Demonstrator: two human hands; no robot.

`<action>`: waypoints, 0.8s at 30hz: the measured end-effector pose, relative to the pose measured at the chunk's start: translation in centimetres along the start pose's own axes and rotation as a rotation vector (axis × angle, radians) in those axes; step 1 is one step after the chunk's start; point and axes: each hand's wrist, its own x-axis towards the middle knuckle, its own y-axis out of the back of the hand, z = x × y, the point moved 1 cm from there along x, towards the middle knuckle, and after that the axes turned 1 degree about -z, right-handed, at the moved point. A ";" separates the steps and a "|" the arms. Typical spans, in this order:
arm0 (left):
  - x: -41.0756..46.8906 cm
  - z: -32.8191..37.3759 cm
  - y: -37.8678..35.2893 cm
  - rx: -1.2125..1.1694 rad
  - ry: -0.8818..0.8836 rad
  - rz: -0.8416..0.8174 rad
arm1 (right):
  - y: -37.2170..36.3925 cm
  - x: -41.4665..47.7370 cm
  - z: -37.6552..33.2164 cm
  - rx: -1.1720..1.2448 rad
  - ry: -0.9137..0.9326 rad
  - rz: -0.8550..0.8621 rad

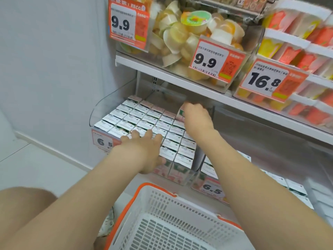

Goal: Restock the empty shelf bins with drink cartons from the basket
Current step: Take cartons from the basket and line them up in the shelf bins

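Item: drink carton (181, 112), gripped in my right hand (196, 118) at the back-right corner of the clear bin (100, 109). Left hand (144, 145) flat, fingers spread, on the packed cartons (144, 120). Risk, as I judge it: the slot is tight, so the carton may jam or tilt.

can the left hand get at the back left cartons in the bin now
Probably yes. The left hand rests on the front cartons, the clear bin is open on top, and nothing lies between. The right hand grips a carton far right, off that path.
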 end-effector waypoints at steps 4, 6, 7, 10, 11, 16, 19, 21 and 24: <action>0.0 -0.3 -0.1 0.003 -0.016 0.038 | -1.6 2.6 0.1 0.160 -0.003 -0.255; -0.2 -0.3 -0.1 0.010 -0.022 0.055 | -1.7 2.9 -0.2 0.187 -0.011 -0.347; -0.3 -0.4 0.0 0.007 -0.029 0.069 | -1.5 3.0 -0.2 0.192 -0.018 -0.366; -0.4 -0.9 0.1 -0.025 -0.046 0.099 | -0.9 3.0 -0.5 0.199 -0.047 -0.391; -0.5 -1.1 0.1 -0.034 -0.043 0.098 | -0.8 3.0 -0.7 0.210 -0.063 -0.391; -1.6 -3.4 -0.1 0.054 0.221 0.102 | -1.8 3.2 -5.6 0.255 0.036 -0.137; -2.3 -5.8 -0.5 0.007 0.387 0.122 | -3.6 4.1 -10.2 0.348 0.171 -0.130; -2.5 -6.7 -1.0 -0.064 0.419 0.107 | -4.5 5.0 -12.5 0.343 0.199 -0.175; -2.3 -6.9 -1.5 -0.115 0.408 0.087 | -5.2 6.8 -14.2 0.364 0.146 -0.223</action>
